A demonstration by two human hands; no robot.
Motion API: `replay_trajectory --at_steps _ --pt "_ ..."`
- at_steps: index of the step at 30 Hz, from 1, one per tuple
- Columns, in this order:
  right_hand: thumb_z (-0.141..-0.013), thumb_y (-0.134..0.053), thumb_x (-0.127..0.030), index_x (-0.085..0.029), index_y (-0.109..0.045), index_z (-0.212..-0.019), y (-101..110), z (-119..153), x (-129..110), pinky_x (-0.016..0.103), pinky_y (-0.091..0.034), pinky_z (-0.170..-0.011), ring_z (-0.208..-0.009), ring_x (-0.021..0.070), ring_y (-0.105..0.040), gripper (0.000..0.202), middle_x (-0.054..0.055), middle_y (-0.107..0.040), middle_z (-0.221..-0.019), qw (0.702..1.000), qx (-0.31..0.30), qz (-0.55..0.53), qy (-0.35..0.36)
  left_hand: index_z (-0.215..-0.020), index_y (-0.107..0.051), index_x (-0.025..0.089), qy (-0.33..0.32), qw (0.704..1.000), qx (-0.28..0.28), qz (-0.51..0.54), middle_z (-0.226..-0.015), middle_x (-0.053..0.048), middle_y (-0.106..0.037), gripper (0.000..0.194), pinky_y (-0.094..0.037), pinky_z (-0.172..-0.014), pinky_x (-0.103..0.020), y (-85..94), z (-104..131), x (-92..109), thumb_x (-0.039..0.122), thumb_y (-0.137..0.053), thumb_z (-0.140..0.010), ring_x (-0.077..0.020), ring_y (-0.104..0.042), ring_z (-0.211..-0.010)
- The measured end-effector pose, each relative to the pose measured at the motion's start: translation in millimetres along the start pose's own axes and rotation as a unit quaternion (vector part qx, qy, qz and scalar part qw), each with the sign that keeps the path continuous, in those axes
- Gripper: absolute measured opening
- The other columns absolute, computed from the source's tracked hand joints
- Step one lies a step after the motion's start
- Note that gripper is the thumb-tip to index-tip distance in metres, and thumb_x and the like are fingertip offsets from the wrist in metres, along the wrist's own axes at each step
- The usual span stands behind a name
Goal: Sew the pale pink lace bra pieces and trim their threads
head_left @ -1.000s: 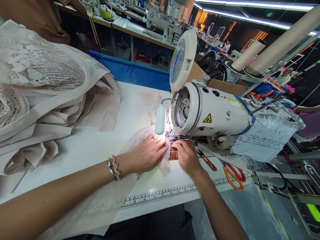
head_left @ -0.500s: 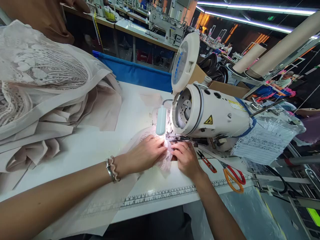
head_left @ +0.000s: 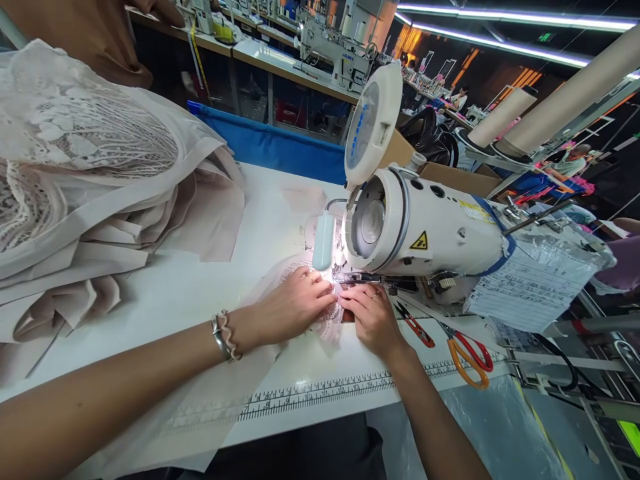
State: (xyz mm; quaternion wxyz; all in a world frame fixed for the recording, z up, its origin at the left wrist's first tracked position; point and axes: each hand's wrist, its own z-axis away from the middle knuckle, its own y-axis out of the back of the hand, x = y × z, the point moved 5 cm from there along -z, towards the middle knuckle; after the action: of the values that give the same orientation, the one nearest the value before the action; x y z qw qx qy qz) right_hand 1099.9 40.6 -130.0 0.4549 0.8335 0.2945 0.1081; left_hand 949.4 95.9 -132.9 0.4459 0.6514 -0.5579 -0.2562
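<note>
Pale pink lace fabric lies under the needle area of a white sewing machine. My left hand rests on the lace, its fingers closed together and pressing it down beside the presser foot. On the other side, my right hand pinches the lace edge between thumb and fingers, close to my left fingertips. A lit lamp hangs just above my left fingers. The needle itself is lost in the glare.
A big pile of pink lace pieces covers the table's left side. Red thread snips and orange-handled scissors lie right of my right hand. A printed ruler runs along the front edge. A person's brown sleeve shows behind.
The round part inside the machine's open head looks different, now blurred. My right fingertips have shifted slightly left, nearer my left fingers, and the lace between the hands lies slightly differently.
</note>
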Motion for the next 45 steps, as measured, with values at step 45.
replay_trajectory --at_steps 45 --pt "-0.089 -0.047 0.002 -0.02 -0.068 -0.097 3 -3 -3 0.038 -0.044 -0.084 -0.09 0.0193 -0.062 0.032 0.003 -0.075 -0.099 0.999 0.002 -0.035 -0.005 -0.11 -0.06 0.015 -0.029 0.998 -0.055 0.011 -0.091 -0.007 -0.064 0.03 -0.041 -0.072 -0.033 8.1 3 2 0.0 -0.039 -0.094 -0.0185 -0.053 -0.078"
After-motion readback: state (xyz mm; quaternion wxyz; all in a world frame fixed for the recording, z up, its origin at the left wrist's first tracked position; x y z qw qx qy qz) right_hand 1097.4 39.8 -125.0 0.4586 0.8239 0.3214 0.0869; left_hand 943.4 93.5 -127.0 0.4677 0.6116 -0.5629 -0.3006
